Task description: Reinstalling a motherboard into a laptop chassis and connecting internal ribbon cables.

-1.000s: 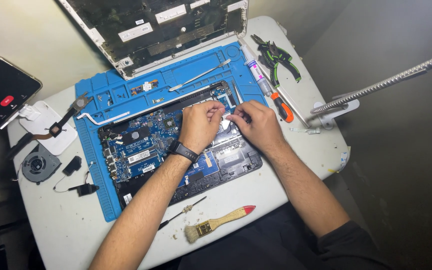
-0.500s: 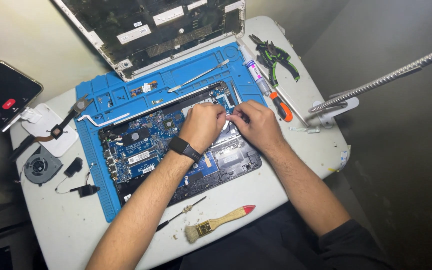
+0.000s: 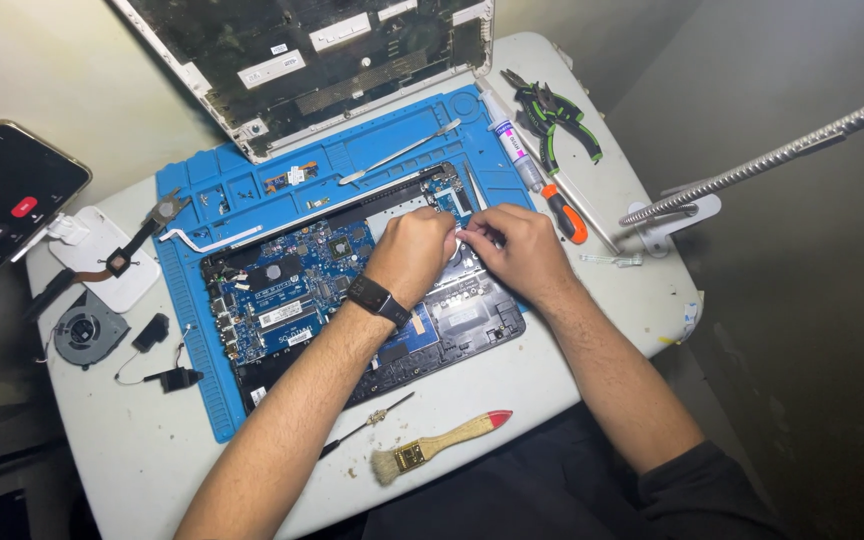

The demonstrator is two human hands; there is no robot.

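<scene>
An opened laptop base with a blue circuit board [image 3: 292,290] lies on a blue work mat [image 3: 214,182]. My left hand [image 3: 414,250], with a dark watch on the wrist, rests curled over the board's right part. Right beside it my right hand [image 3: 517,248] pinches something small and pale between the fingertips; what it is cannot be made out. The two hands touch over the upper right of the laptop base.
A detached laptop cover [image 3: 312,50] leans at the back. A phone [image 3: 4,200], a fan [image 3: 90,335] and a heat pipe [image 3: 137,245] lie left. A brush [image 3: 442,447] and a thin screwdriver [image 3: 367,425] lie in front; pliers [image 3: 552,115], a tube [image 3: 512,150] and a lamp arm [image 3: 772,155] are right.
Both hands stay at the same spot on the board with only slight finger movement. The camera view shifts a little.
</scene>
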